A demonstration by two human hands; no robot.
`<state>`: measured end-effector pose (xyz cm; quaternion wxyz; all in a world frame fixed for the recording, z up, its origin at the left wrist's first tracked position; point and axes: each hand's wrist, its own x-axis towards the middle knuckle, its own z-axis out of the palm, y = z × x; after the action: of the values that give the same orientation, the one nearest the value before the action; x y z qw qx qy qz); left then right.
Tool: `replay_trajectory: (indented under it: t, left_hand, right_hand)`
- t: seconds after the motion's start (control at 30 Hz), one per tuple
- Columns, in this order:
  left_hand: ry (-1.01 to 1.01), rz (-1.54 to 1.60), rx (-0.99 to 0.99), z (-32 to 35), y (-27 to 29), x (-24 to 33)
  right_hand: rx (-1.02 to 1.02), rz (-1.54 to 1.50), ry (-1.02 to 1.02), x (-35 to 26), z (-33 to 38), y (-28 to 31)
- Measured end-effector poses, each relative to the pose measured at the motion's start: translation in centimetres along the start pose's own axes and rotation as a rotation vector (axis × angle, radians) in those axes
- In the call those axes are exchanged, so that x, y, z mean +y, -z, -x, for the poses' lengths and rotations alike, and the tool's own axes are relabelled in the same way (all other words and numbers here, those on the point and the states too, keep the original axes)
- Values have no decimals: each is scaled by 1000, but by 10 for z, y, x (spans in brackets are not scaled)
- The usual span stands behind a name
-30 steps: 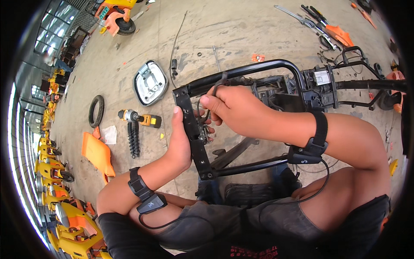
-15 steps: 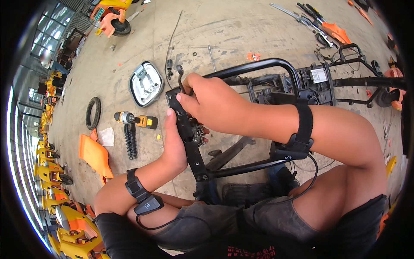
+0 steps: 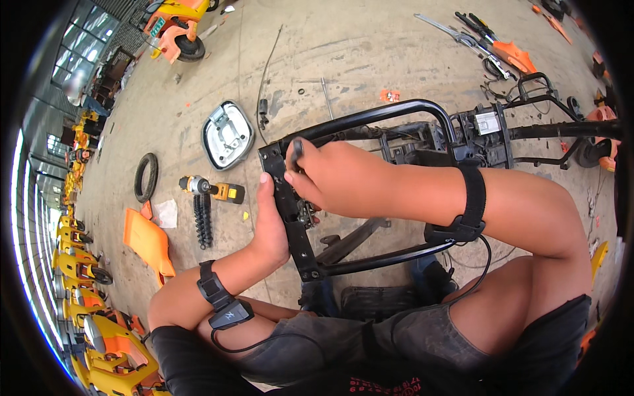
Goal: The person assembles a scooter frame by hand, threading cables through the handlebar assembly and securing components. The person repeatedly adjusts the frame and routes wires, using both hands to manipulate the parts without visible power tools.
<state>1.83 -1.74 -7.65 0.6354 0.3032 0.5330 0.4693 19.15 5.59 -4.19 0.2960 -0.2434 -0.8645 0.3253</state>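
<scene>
One black frame (image 3: 370,119), one cordless drill (image 3: 214,190), one tyre (image 3: 146,177), one coil spring (image 3: 202,220).

repair workshop: concrete floor (image 3: 370,46), scattered tools (image 3: 475,33), parked yellow scooters (image 3: 72,264).

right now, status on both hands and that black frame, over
Left hand braced against black frame's end plate. Right hand closed on a small dark tool at the plate's top. Nothing blocking the plate.

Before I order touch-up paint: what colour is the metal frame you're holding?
Black, a glossy tubular frame; it shows best in the head view.
</scene>
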Motion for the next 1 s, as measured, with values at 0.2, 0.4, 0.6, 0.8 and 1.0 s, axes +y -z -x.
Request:
replay_trajectory:
  t: [0.2, 0.4, 0.6, 0.8, 1.0]
  left_hand:
    - [19, -41, 14, -2, 4, -5]
    - [36, 18, 63, 1, 0, -3]
    - [44, -11, 60, 2, 0, -4]
    - [23, -34, 51, -1, 4, -9]
    - [25, -16, 22, -1, 7, -10]
  right_hand:
    - [-170, 81, 291, 0, 21, 7]
    - [-315, 94, 408, 2, 36, -3]
    - [-469, 201, 448, 3, 36, 4]
    - [-519, 271, 458, 6, 44, -6]
    - [-557, 348, 435, 5, 48, -20]
